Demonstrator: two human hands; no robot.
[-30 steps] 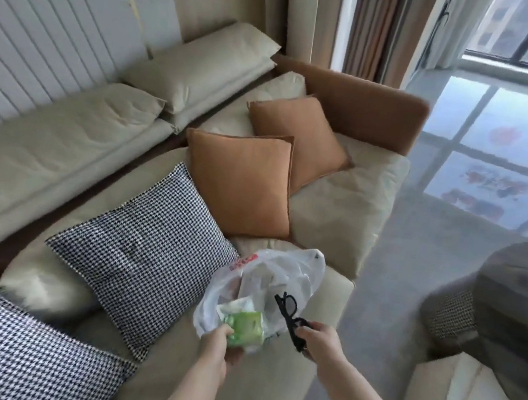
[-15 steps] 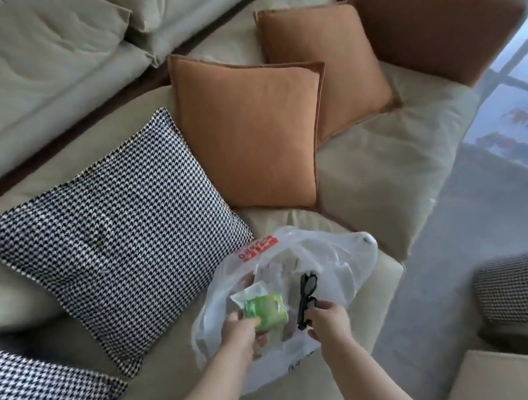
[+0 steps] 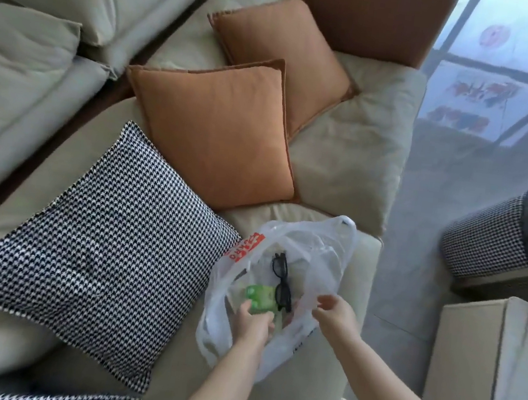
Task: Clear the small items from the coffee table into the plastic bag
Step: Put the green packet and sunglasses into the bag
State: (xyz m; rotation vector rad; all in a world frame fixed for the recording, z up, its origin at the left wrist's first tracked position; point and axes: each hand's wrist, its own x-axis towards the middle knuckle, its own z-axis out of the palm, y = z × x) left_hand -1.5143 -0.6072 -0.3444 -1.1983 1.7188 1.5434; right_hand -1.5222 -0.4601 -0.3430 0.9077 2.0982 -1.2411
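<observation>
A thin white plastic bag [image 3: 326,250] with a red label lies open on the beige sofa seat [image 3: 307,381]. Black glasses [image 3: 282,280] lie inside it, free of my fingers. My left hand [image 3: 252,326] reaches into the bag's mouth and grips a small green packet [image 3: 259,295] beside the glasses. My right hand [image 3: 334,316] hovers at the bag's right rim with fingers apart; whether it touches the plastic is unclear.
A houndstooth cushion [image 3: 97,246] lies left of the bag, two orange cushions [image 3: 218,131] behind it. A pale coffee table [image 3: 495,361] stands at lower right across grey floor [image 3: 439,194]. A houndstooth stool [image 3: 484,240] sits at the right.
My right hand has let go of the black glasses, which now lie in the bag, and has drawn back to the right rim. My left hand has pushed the green packet deeper in.
</observation>
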